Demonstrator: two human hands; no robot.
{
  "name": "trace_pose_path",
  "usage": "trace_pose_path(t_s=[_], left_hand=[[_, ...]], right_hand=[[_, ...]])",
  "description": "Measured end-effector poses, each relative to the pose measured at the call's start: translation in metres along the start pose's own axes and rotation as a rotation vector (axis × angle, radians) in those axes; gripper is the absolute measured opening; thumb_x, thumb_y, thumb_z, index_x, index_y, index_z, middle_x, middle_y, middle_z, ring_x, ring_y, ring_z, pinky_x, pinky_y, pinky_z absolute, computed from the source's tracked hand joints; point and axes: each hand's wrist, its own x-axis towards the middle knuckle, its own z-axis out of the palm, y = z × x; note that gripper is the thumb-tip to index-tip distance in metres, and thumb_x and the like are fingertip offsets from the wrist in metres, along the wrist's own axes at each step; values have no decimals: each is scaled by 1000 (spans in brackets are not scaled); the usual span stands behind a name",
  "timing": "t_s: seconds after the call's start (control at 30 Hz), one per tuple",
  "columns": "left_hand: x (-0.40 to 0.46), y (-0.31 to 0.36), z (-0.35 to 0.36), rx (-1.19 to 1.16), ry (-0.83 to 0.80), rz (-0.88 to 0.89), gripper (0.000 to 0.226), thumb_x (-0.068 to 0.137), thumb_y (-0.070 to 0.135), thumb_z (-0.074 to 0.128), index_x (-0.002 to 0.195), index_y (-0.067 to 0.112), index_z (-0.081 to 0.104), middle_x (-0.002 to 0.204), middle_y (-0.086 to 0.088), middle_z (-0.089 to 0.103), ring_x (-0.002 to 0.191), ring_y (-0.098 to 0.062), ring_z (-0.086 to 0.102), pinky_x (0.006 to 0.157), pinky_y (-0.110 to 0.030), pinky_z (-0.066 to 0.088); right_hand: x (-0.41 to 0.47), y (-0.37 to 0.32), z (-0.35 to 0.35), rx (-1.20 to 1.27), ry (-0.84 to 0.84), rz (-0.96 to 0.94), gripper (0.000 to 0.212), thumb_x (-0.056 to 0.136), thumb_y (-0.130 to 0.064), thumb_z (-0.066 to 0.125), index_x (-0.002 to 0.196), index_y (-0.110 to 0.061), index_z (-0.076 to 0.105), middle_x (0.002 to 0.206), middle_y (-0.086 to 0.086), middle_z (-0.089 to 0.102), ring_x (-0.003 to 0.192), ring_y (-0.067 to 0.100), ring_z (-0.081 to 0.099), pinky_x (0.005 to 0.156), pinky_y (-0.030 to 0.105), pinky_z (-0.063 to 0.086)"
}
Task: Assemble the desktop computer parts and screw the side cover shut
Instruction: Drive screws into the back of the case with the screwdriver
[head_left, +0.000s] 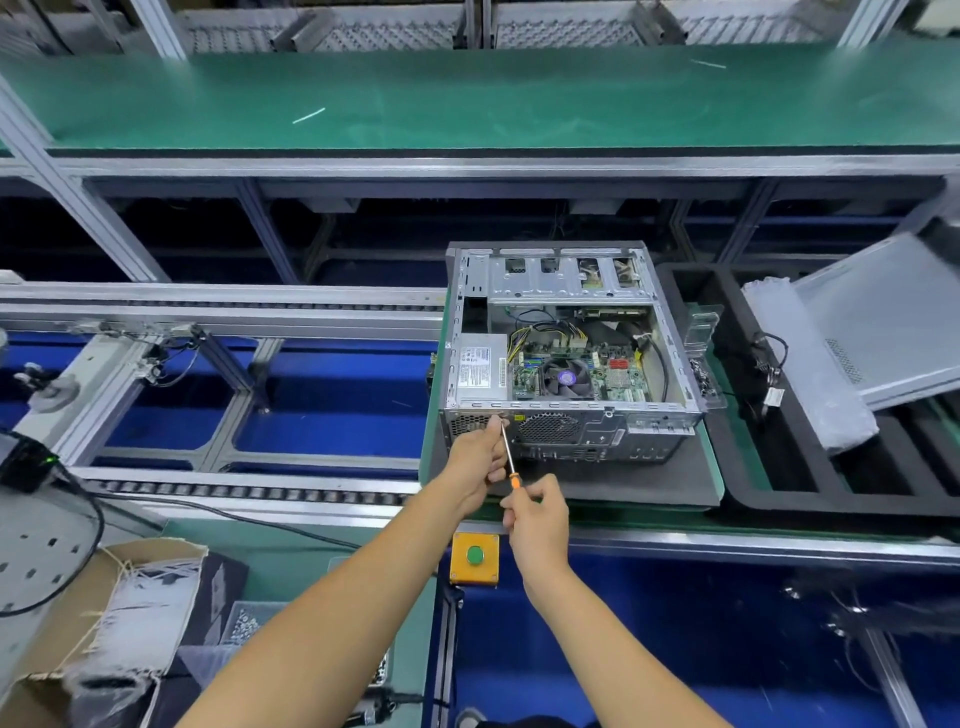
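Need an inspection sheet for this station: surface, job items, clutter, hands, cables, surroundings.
Surface: dark grey mat on a green-edged pallet, carrying the case.
Job's things: open silver desktop computer case, motherboard and fan exposed; orange-handled screwdriver, tip at the rear panel's upper left; grey metal side cover off, leaning on the black foam tray.
Clutter: cardboard box with white packing, lower left.
Grippers: left hand pinches the shaft near the tip; right hand grips the handle.
Cables: black cable running from a dark device, left; loose black lead in the tray.
Surroundings: green conveyor belt behind; yellow box with green button.
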Motion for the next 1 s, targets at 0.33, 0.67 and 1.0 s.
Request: trace_pose_path(t_s=[0.33,0.67,1.0], left_hand=[[8,-4,0,0,-20,42,30,108,30,47,87,12,57,53,4,30,43,-7,23,38,-19,20],[6,-1,2,27,-6,45,27,108,31,47,110,8,61,53,6,32,44,-6,24,39,-19,20],[0,-4,1,86,13,56,30,108,37,46,108,12,63,56,6,34,47,-7,27,42,-20,23]], right_hand=[[2,6,3,-36,52,-72,14,96,-8,53,83,-9,47,58,-5,56,48,4,45,54,31,40],[5,6,7,-60,71,-65,20,98,-14,55,79,-17,46,60,-4,58,53,10,49,57,37,42],[4,3,9,46,72,-3,15,98,-12,57,89,0,54,60,1,58,50,6,50,48,25,40]])
